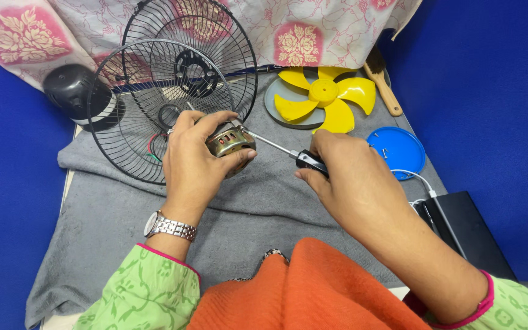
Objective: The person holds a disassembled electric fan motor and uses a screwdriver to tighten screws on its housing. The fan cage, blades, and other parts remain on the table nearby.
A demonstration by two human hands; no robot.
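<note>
Left hand [194,156] grips fan motor [230,140] near table centre; right hand [346,174] closed on screwdriver [288,153], tip at motor housing. Likely screw work; next needs steady, square turning.

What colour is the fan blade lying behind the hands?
Bright yellow. The fan blade lies on a grey disc, seen clearly in the head view.

Fan blade [325,98] right of grilles [172,91]
</note>
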